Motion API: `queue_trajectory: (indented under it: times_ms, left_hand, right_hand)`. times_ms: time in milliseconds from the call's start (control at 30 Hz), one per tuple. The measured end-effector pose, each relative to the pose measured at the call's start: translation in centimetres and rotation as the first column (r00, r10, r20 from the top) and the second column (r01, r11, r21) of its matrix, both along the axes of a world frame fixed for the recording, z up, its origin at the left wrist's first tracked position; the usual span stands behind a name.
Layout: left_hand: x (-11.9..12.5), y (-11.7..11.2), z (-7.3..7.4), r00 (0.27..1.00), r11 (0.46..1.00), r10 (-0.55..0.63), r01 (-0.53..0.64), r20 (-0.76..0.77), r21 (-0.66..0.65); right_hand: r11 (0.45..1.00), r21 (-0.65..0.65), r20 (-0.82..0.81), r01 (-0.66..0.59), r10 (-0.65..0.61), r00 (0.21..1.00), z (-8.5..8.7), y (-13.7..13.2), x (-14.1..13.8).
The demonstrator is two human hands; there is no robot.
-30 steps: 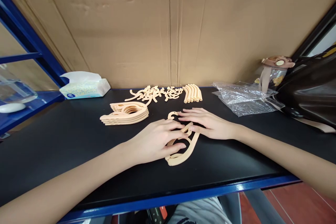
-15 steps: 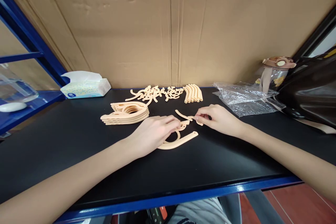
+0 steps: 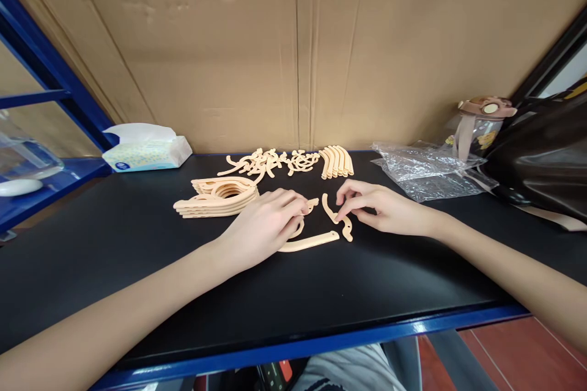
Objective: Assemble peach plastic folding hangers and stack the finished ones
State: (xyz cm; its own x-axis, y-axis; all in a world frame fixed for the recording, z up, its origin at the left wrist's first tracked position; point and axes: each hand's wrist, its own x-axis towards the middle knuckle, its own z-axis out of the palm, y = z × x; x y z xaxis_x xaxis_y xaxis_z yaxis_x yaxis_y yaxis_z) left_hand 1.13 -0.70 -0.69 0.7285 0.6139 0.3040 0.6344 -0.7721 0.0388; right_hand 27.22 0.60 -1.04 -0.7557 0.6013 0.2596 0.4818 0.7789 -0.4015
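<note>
Head view, tissue-pack logo [image 3: 123, 166] unreadable, smooth beige pieces [image 3: 309, 244] under your curled left hand [image 3: 270, 226] — hold unclear, curved piece [image 3: 327, 206] touching your right hand's [image 3: 383, 210] loosely parted fingers.

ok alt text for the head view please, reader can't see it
A person's left hand covers part of a beige frame on a black table; the right hand touches a loose S-shaped piece. Farther back lie stacked frames, small parts and curved strips, with a tissue pack at left, clear plastic and a bottle at right.
</note>
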Motion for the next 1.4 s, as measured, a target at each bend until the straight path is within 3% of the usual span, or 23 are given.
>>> queue_trajectory:
  times_ms: [200,433,633,800,967,1200,1400]
  left_hand:
    - [0.3,-0.9,0.3,0.988,0.966,-0.135,0.147,0.074,-0.211]
    - [0.4,-0.8,-0.4,0.979,0.951,-0.186,0.200,0.079,-0.236]
    - [0.2,-0.5,-0.7,0.986,0.949,-0.149,0.165,0.078,-0.268]
    - [0.1,-0.5,-0.8,0.985,0.948,-0.047,0.097,0.169,-0.302]
    - [0.2,-0.2,-1.0,0.978,0.933,0.018,0.058,0.208,-0.356]
    - [-0.1,0.7,-1.7,0.959,0.921,0.036,0.078,0.281,-0.382]
    - [-0.3,1.3,-1.8,0.942,0.923,0.021,0.110,0.334,-0.369]
  right_hand:
    - [0.999,0.013,0.047,-0.033,0.033,0.998,0.1,-0.1,-0.1]
    - [0.993,0.103,0.070,0.054,-0.061,0.996,0.2,-0.4,-0.4]
    - [0.984,0.171,0.068,0.043,-0.055,0.996,-0.1,-0.6,-1.2]
    - [0.975,0.178,0.023,0.132,-0.138,0.990,-0.1,-0.5,-1.4]
    - [0.970,-0.004,-0.022,0.244,-0.244,0.970,0.1,-0.5,-0.7]
    - [0.977,0.045,0.111,0.208,-0.212,0.971,0.1,-1.0,-1.2]
    - [0.982,0.057,0.121,0.181,-0.187,0.975,0.2,-1.1,-1.3]
